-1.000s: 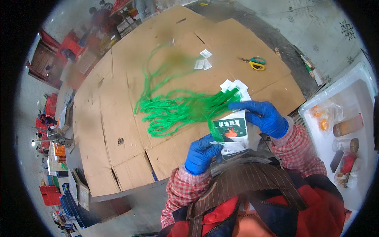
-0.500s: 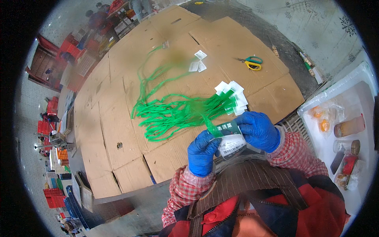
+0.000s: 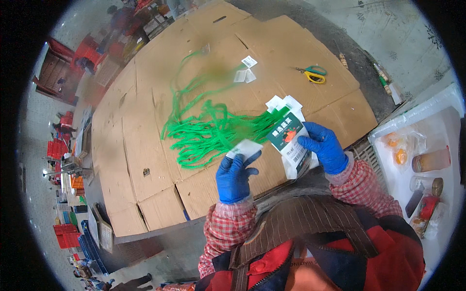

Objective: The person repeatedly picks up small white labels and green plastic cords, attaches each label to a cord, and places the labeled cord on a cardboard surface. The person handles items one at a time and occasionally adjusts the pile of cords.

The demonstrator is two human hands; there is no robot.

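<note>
My left hand (image 3: pixel 233 177), in a blue glove, pinches a white tag (image 3: pixel 246 148) at the lower edge of a heap of green mesh strands (image 3: pixel 199 136); a strand appears to rise from that tag. My right hand (image 3: pixel 324 148), also blue-gloved, grips several printed cards (image 3: pixel 286 133), the top one dark green and white, tilted. White tags (image 3: pixel 293 102) cluster at the strands' right end behind that hand. Farther back lie more small white labels (image 3: pixel 248 62) and scissors (image 3: pixel 315 76) with yellow and teal handles.
Cardboard (image 3: pixel 126 160) covers the worktable. On the right a white foam box (image 3: pixel 439 121) holds bagged oranges (image 3: pixel 399 156), a bottle (image 3: pixel 429 161) and jars. Red crates (image 3: pixel 68 235) and other people (image 3: pixel 119 19) are in the left background.
My left hand has moved left, apart from the right, carrying a white tag away from the cards. My right hand's cards have tilted and been raised.
</note>
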